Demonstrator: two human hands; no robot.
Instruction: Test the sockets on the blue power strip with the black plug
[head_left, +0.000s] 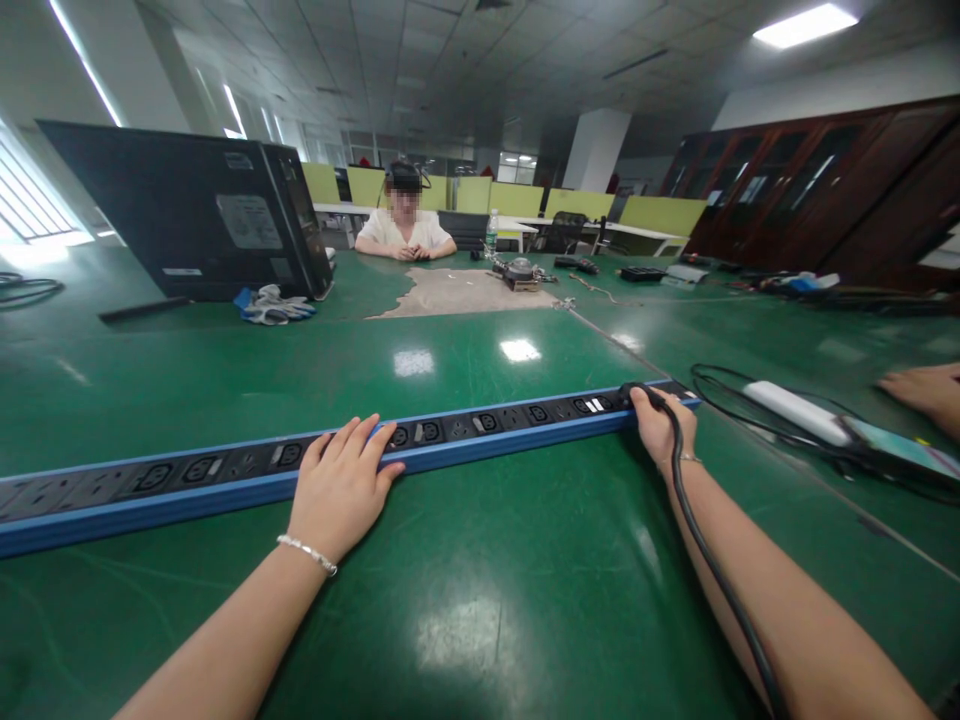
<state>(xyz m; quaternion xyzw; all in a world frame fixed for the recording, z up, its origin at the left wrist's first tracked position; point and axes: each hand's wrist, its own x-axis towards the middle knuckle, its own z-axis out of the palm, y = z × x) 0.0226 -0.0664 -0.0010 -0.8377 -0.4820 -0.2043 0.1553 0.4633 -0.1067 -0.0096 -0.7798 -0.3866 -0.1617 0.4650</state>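
A long blue and black power strip with many sockets lies across the green table. My left hand rests over its middle, fingers on top and thumb against the near side. At the right end, my right hand has its fingers closed round the plug of a black cable. The plug sits at the strip's top face; whether it is inside a socket cannot be made out. From there the cable runs down along my right forearm.
A black computer case and gloves are at the back left. Opposite sits a person. To the right lie a white power strip, dark cables and another person's hand.
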